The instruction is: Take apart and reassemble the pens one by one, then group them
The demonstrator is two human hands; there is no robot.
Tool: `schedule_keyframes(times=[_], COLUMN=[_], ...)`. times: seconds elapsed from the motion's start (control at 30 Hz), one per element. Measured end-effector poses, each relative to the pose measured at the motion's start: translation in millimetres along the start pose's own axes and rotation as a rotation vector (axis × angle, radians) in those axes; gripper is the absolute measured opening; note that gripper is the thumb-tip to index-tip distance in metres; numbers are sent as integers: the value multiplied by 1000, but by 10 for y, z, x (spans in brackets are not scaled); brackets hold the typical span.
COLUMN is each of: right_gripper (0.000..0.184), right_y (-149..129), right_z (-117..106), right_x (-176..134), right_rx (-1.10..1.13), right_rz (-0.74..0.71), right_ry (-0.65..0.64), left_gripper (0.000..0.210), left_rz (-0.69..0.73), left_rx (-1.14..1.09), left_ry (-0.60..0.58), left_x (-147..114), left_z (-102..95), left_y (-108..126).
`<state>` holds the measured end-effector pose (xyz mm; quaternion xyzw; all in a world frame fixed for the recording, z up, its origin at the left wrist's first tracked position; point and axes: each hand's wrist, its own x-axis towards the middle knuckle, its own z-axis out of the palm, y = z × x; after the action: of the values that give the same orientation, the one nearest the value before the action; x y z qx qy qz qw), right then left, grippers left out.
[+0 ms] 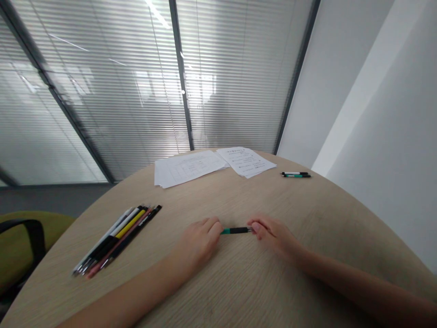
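A green pen with a black grip [236, 230] lies level between my two hands, just above or on the table. My left hand [202, 238] is closed round its green end, which the fingers hide. At the other end, the fingertips of my right hand [269, 231] pinch the silvery tip, and that hand is slightly blurred. To the left lies a row of several pens and pencils [118, 239], in white, yellow, pink and black, side by side and slanting away from me.
Printed sheets [191, 167] and a second stack of papers [244, 161] lie at the table's far side. Two pens [295, 174] rest at the far right. The round wooden table [218, 291] stands by a glass partition with blinds; a green chair [51, 223] is at left.
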<state>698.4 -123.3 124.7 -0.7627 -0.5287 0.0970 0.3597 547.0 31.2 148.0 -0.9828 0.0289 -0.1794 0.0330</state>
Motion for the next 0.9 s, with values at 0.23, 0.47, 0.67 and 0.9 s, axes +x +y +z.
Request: schedule_keyframes(times=[0.23, 0.47, 0.67, 0.9], right_gripper=[5, 17, 21, 13], right_y=[9, -43, -34, 12], right_z=[-8, -36, -46, 4], right_x=[-6, -42, -45, -51], right_rx=[-218, -291, -229, -293], right_rz=[-190, -402, -440, -387], right_ry=[11, 15, -28, 88], left_gripper=[13, 23, 29, 26], left_rz=[-17, 170, 287, 250], left_rx=[-48, 115, 177, 169], left_ry=[-33, 107, 182, 151], left_x=[-7, -14, -17, -32], left_z=[7, -32, -71, 27], left_y=[-21, -32, -29, -34])
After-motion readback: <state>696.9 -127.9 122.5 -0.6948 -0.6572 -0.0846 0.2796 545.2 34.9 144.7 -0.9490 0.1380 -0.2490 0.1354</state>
